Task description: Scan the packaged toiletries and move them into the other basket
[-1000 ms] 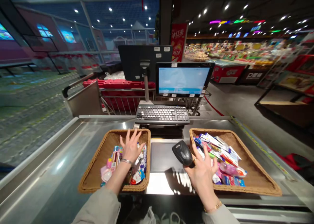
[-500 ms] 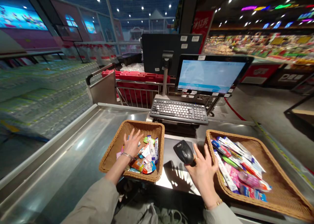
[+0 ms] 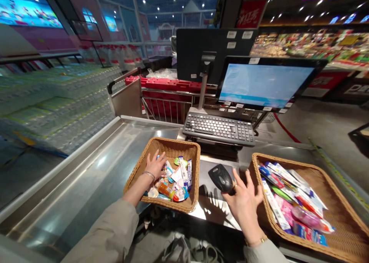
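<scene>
My left hand (image 3: 155, 166) reaches down into the left wicker basket (image 3: 197, 171), fingers spread over small packaged goods. A blue-and-white packet (image 3: 169, 169) lies beside its fingertips; whether they touch it I cannot tell. Near the hand are an orange packet (image 3: 165, 190), two narrow blue-and-white boxes standing near the right wall, and a green packet (image 3: 177, 161). My right hand (image 3: 242, 196) holds a black barcode scanner (image 3: 220, 177) between the baskets, its handle hidden by the hand. Several fingers stick up, and the scanner's head tilts to the left.
The right wicker basket (image 3: 340, 184) contains several long boxes and a pink package (image 3: 306, 214). Behind the baskets are a keyboard (image 3: 219, 128), a lit monitor (image 3: 265, 84) and a dark second screen (image 3: 213, 48). A metal counter (image 3: 95, 171) extends left, with a cart (image 3: 167, 101) beyond.
The view has shifted, so the baskets and screens appear farther right. My left hand has moved slightly left within its basket, uncovering more goods. My right hand still holds the scanner.
</scene>
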Available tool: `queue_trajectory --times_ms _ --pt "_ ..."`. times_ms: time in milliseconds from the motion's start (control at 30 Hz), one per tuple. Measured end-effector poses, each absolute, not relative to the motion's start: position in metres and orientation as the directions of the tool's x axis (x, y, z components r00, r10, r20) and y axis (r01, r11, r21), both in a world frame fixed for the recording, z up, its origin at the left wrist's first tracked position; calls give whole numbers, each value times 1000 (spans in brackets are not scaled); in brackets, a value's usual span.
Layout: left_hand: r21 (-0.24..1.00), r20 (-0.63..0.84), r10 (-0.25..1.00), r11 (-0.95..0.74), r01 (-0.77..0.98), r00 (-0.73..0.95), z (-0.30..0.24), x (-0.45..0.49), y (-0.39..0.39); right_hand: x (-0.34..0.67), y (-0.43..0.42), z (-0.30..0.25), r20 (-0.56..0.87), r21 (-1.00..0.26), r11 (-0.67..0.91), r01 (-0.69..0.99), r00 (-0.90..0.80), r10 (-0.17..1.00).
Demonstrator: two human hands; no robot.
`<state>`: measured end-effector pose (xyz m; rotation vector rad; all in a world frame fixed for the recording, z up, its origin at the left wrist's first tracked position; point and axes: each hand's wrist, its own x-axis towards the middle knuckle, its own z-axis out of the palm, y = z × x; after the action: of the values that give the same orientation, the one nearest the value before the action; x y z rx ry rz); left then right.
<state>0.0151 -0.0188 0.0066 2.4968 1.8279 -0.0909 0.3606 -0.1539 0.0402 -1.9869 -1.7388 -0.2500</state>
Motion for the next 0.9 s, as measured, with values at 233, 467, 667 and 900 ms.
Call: queue_trajectory --times_ms 233,467,667,900 --pt "77 -208 925 -308 948 318 14 -4 -29 356 -150 40 446 -235 -71 969 172 878" --pt "141 -357 833 -400 906 423 12 -7 -46 354 -146 36 425 -242 -58 968 160 891" --pt "122 -395 799 -444 888 454 -1 -2 -48 351 -146 37 428 -253 -54 966 162 889" --pt "134 -400 780 -469 873 481 -5 -5 -47 353 -148 37 443 -257 -57 965 171 880"
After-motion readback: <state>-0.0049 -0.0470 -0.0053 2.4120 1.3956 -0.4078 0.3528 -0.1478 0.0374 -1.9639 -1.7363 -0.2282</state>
